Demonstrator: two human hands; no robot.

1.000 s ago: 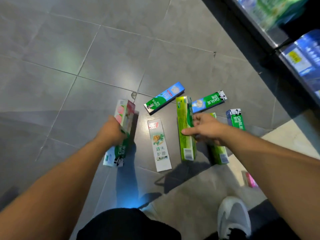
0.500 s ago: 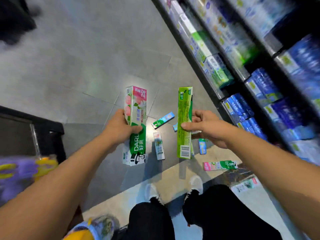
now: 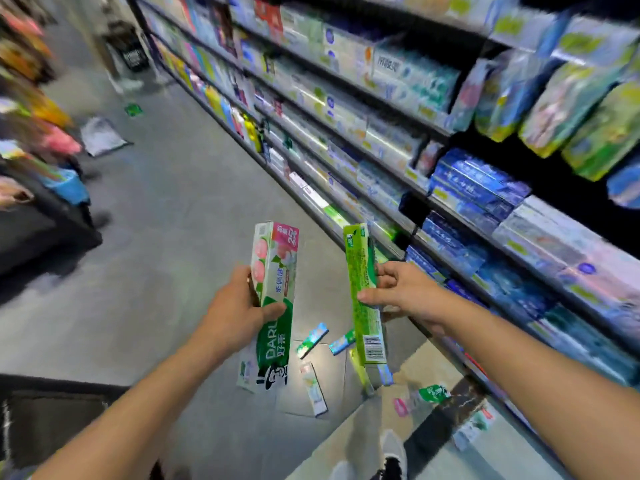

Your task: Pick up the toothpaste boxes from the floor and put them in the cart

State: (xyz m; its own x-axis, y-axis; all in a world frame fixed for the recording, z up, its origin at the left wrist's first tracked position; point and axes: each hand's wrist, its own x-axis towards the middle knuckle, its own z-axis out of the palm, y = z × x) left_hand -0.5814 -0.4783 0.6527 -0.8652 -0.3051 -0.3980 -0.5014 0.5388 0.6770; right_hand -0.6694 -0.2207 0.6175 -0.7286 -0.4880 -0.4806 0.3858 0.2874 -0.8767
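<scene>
My left hand [image 3: 239,308] grips a stack of toothpaste boxes, the front one white, pink and green [image 3: 275,289], held upright at mid-frame. A long lime-green toothpaste box [image 3: 363,299] stands upright in my right hand [image 3: 403,292]. Both are lifted well above the floor. Below them several toothpaste boxes still lie on the grey tiles: a blue-green one [image 3: 311,335], another blue one [image 3: 342,342], a white one [image 3: 314,388] and a pink-green one [image 3: 424,396]. The black cart [image 3: 52,403] shows at the lower left edge.
Stocked shelves [image 3: 450,202] run along the right side of the aisle. A dark display stand [image 3: 41,220] with colourful goods is on the left. A white bag [image 3: 102,135] and a green item lie on the floor further down. My shoe [image 3: 393,448] is at the bottom.
I have straightened up from the floor: both hands rose with their boxes, the view lifted from the tiles to the aisle and shelves, and the boxes on the floor now look smaller.
</scene>
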